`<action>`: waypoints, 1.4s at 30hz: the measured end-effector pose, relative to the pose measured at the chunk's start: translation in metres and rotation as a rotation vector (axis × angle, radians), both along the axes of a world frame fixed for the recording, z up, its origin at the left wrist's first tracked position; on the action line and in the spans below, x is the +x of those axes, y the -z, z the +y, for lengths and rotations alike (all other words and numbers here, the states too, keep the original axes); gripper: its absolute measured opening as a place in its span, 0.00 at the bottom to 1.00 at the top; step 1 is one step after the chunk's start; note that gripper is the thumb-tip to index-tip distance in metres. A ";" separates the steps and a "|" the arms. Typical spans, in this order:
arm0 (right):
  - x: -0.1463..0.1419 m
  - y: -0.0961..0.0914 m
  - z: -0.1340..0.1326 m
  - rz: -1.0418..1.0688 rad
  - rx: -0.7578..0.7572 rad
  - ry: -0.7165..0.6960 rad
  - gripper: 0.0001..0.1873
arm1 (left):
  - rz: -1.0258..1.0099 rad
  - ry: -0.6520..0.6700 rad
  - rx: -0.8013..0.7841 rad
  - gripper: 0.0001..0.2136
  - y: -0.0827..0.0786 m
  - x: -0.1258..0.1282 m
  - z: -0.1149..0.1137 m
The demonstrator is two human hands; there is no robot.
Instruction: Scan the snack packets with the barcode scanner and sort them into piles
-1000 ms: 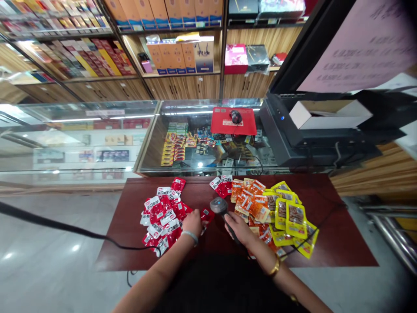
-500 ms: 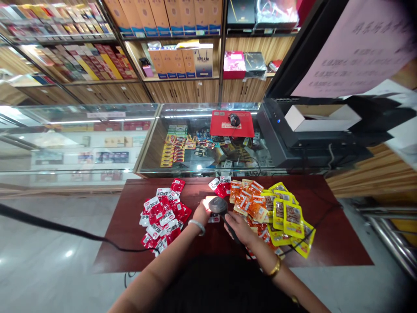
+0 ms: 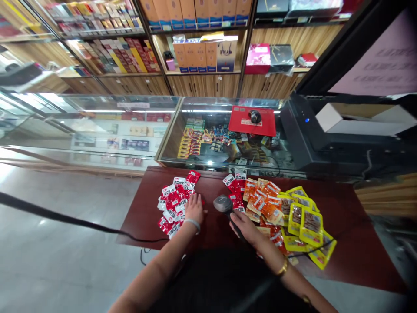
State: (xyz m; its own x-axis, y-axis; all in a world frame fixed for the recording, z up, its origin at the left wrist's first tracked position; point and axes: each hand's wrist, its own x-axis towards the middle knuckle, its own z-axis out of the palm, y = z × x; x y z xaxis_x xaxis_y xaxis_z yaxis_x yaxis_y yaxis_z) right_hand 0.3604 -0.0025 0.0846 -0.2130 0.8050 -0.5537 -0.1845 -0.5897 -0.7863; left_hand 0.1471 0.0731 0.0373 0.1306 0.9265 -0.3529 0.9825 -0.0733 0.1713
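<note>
On the dark red table [image 3: 342,208] my left hand [image 3: 194,208] lies flat with fingers stretched out on the right edge of a pile of red snack packets [image 3: 174,201]. My right hand [image 3: 243,225] grips the handle of a grey barcode scanner [image 3: 223,203], whose head points toward a few red packets [image 3: 235,188] near the table's back edge. To the right lie piles of orange packets [image 3: 262,202] and yellow packets [image 3: 304,221].
A glass display counter [image 3: 208,130] stands behind the table, with a red mouse mat and mouse [image 3: 252,119] on top. A black register machine [image 3: 325,139] is at the right. A black cable [image 3: 65,219] runs across the floor on the left. Shelves of boxes line the back wall.
My left hand has gone from holding a red packet up at the scanner to lying flat on the red pile. The scanner light is off. The view has shifted left.
</note>
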 end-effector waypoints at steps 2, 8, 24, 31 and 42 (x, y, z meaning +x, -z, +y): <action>-0.006 0.004 -0.002 0.003 -0.001 -0.026 0.29 | 0.105 0.025 -0.004 0.38 0.008 -0.015 -0.010; -0.012 0.007 -0.006 -0.026 0.012 -0.079 0.29 | -0.015 0.144 -0.074 0.41 0.030 0.000 -0.030; -0.003 0.004 -0.008 -0.067 0.037 -0.020 0.29 | 0.024 0.157 0.018 0.24 -0.011 -0.008 0.041; 0.002 0.008 -0.009 -0.074 0.020 0.036 0.29 | -0.120 0.120 0.061 0.09 -0.016 0.011 0.047; 0.017 -0.005 -0.005 -0.088 0.030 0.161 0.29 | -0.327 -0.071 -0.132 0.10 -0.005 0.042 0.045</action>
State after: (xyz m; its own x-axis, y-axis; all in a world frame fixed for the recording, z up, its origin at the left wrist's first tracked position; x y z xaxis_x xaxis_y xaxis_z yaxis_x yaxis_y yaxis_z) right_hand 0.3772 -0.0073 0.0893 -0.0316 0.8410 -0.5401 -0.2039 -0.5344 -0.8202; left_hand 0.1889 0.1185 0.0418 0.1932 0.8865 -0.4205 0.8762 0.0370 0.4806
